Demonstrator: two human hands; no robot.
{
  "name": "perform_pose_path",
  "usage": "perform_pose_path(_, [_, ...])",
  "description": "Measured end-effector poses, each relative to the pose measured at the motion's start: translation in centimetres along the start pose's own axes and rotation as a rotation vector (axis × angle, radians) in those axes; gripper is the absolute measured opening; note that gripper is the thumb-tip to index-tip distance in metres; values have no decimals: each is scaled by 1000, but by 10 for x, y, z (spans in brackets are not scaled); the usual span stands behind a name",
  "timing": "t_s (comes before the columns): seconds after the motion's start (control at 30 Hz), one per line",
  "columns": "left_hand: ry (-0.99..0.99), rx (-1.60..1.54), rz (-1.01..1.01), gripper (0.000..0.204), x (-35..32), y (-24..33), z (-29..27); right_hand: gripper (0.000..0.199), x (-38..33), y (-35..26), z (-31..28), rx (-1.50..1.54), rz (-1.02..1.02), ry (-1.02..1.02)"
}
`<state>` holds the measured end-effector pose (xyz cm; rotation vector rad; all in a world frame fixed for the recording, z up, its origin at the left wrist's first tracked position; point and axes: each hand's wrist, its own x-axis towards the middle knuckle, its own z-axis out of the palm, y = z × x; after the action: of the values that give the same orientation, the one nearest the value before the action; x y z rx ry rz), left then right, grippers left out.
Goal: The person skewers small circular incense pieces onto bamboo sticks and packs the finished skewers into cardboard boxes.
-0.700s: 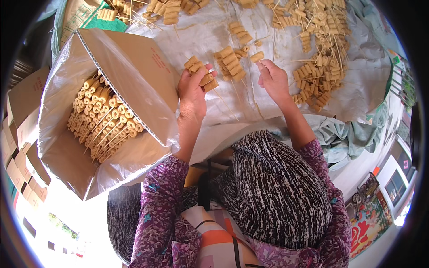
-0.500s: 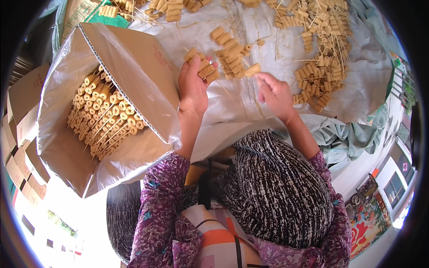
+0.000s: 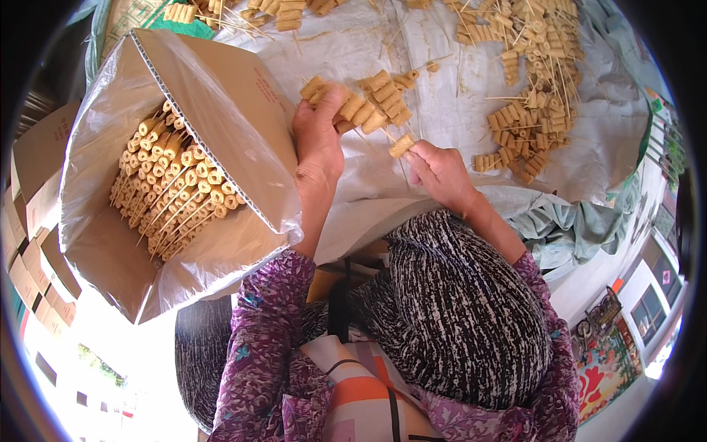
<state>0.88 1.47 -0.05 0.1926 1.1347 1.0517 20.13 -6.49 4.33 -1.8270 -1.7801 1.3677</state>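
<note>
My left hand (image 3: 318, 144) is closed around skewers of tan, ridged rolls (image 3: 359, 109), with the thumb on top and several rolls showing on both sides of it. Pinched in the fingers of my right hand (image 3: 443, 175) is a single tan roll (image 3: 401, 146). A thin stick runs between this roll and the skewered rolls in my left hand; whether it passes through the single roll I cannot tell. Just beyond, more skewered rolls (image 3: 388, 94) lie on the pale sheet (image 3: 346, 55), partly overlapped by those in my left hand.
At the left leans an open cardboard box (image 3: 236, 81) lined with clear plastic, packed with skewered rolls (image 3: 177, 184). Heaps of loose skewers (image 3: 534, 110) cover the far right of the sheet, and more lie along its far edge. Stacked cartons (image 3: 44, 280) stand beyond the box.
My right hand has come slightly nearer and left, with the single roll now turned and lower. The skewered rolls in my left hand have swung out to the right, showing more of their length.
</note>
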Motion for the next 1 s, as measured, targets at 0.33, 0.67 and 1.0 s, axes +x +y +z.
perform_pose_path(0.33, [-26, -88, -109, 46, -14, 6, 6, 21, 17, -19, -1, 324, 67, 53])
perform_pose_path(0.67, [-128, -9, -54, 46, -23, -3, 9, 19, 26, -30, 29, 207, 41, -48])
perform_pose_path(1.0, [-53, 52, -12, 45, -14, 5, -8, 28, 46, 8, 15, -175, -77, 486])
